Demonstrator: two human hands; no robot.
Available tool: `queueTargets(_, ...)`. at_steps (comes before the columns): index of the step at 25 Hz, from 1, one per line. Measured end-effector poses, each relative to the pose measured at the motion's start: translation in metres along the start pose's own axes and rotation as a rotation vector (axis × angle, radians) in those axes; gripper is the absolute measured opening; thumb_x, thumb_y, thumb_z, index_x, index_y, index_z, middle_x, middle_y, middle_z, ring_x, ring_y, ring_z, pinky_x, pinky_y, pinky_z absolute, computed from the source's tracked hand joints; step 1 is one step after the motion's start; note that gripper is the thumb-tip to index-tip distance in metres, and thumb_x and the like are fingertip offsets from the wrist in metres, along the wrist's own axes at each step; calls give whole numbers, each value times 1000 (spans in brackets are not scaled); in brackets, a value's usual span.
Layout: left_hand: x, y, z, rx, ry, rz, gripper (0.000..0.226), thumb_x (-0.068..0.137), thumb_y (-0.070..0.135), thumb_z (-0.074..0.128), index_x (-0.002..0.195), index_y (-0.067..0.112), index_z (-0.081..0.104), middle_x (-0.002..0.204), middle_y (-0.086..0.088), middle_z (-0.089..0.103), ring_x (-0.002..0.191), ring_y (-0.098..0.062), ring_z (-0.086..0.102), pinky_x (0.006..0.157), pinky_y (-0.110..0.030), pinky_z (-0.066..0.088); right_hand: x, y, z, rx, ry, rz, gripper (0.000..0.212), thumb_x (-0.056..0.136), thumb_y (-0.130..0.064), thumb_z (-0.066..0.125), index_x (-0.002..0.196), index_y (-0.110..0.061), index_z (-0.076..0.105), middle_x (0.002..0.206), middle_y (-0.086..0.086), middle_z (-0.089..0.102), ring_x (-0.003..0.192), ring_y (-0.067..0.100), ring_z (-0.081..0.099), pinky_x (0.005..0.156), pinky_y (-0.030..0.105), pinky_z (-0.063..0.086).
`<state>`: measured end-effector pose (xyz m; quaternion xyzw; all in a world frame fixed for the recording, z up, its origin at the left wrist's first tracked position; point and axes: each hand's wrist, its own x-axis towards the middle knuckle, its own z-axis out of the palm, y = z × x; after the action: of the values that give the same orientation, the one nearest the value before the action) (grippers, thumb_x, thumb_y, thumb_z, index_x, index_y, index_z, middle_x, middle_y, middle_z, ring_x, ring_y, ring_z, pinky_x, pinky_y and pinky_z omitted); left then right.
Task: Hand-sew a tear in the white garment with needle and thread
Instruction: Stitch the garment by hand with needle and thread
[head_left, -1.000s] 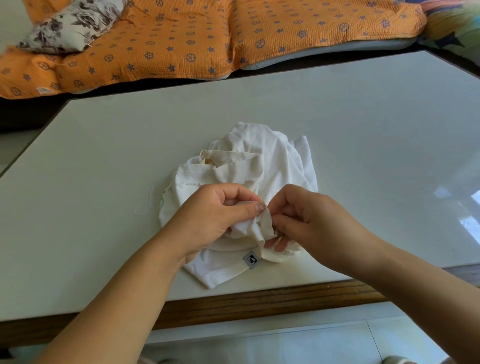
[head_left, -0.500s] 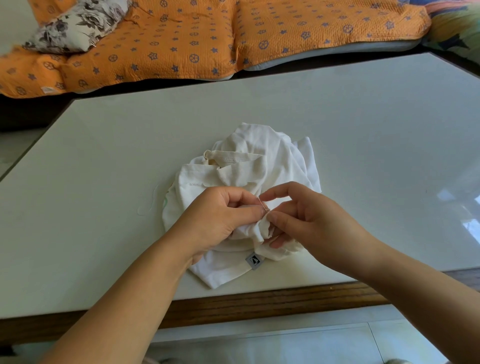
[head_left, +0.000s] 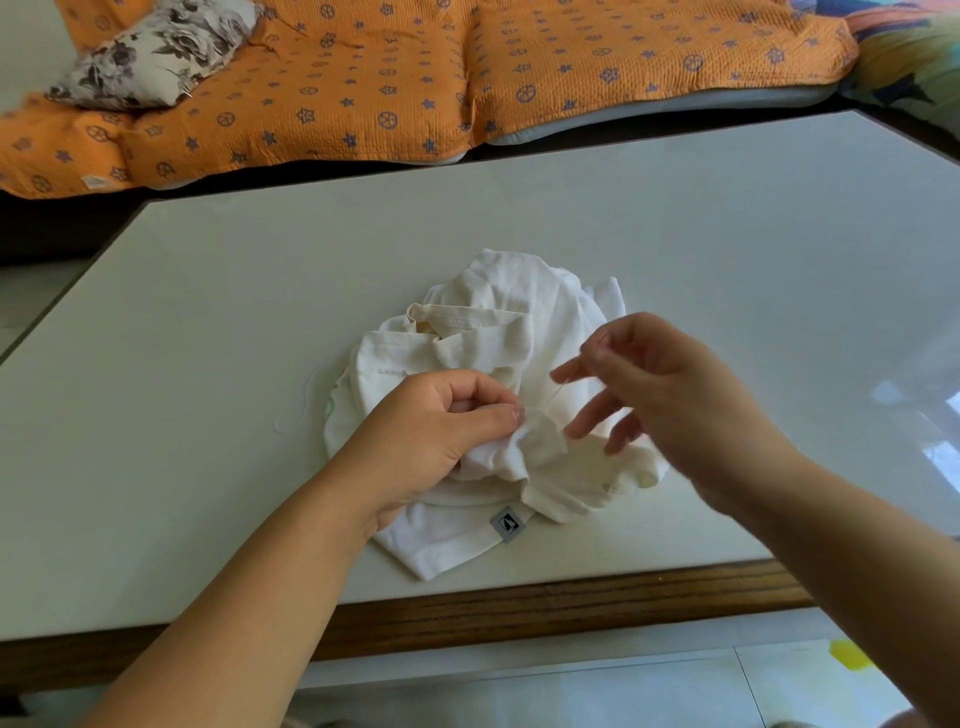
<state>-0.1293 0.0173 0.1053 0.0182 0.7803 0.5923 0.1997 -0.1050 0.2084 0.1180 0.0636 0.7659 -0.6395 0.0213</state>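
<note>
The white garment (head_left: 498, 322) is seen bunched near the table's (head_left: 208, 312) wooden front edge, one fold pinched by the left hand (head_left: 431, 441). A thread (head_left: 553, 395) is held taut from that fold by the right hand's (head_left: 670, 395) pinched thumb and forefinger, the other fingers spread and blurred. A loose strand (head_left: 304, 410) is spotted just left. Broad white tabletop stretches left, right and beyond, with orange cushions (head_left: 363, 78) behind.

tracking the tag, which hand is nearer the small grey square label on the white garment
Left. The left hand pinches the white garment just above-left of the small grey square label; the right hand is raised farther off, above-right, pinching thin thread.
</note>
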Motion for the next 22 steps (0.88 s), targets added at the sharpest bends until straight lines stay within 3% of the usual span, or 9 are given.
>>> queueTargets(3, -2, 2, -1, -5, -15, -1, 12, 87, 19, 70, 77, 26, 73, 78, 5, 72, 78, -12, 63, 72, -34, 47, 13, -11, -19, 486, 3, 87, 15, 104, -11, 44, 91, -8, 52, 92, 12, 77, 59, 19, 70, 47, 23, 51)
queueTargets(5, -2, 3, -3, -8, -20, 4, 17, 88, 19, 68, 74, 29, 71, 76, 6, 70, 75, -10, 61, 69, -32, 46, 20, -16, -31, 747, -13, 118, 22, 104, -7, 39, 86, -8, 51, 86, 15, 76, 68, 19, 74, 55, 22, 57)
queueTargets(8, -2, 4, -5, -1, -12, 20, 18, 90, 19, 66, 73, 27, 68, 71, 7, 66, 67, -6, 58, 63, -26, 44, 28, -14, -47, 895, 47, 99, 24, 104, -6, 37, 84, -8, 50, 83, 16, 74, 90, 30, 75, 68, 31, 61)
queueTargets(11, -3, 5, -7, -16, -10, 30, 21, 91, 17, 64, 73, 26, 66, 67, 8, 65, 60, -3, 58, 60, -24, 44, 34, -6, -57, 751, 179, 31, 21, 104, -6, 38, 87, -10, 51, 83, 14, 73, 99, 34, 72, 85, 42, 60)
queueTargets(14, -3, 5, -8, -34, -7, 27, 21, 91, 16, 63, 72, 25, 65, 68, 7, 65, 60, -4, 59, 59, -24, 45, 36, 0, -57, 432, 357, -4, 18, 105, -12, 40, 91, -13, 52, 88, 10, 75, 97, 23, 73, 98, 41, 54)
queueTargets(18, -4, 5, -9, -36, -13, 35, 23, 91, 16, 63, 71, 26, 66, 69, 5, 65, 63, -6, 59, 60, -24, 45, 38, 6, -55, 131, 476, -60, 22, 104, -18, 41, 85, -21, 51, 88, 2, 75, 97, 11, 72, 101, 36, 50)
queueTargets(22, -4, 5, -9, -51, -20, 38, 20, 91, 15, 63, 73, 23, 65, 71, 3, 66, 64, -7, 61, 57, -22, 47, 36, 2, -53, 87, 505, -69, 22, 104, -19, 43, 85, -22, 52, 83, 1, 75, 93, 14, 73, 97, 38, 54)
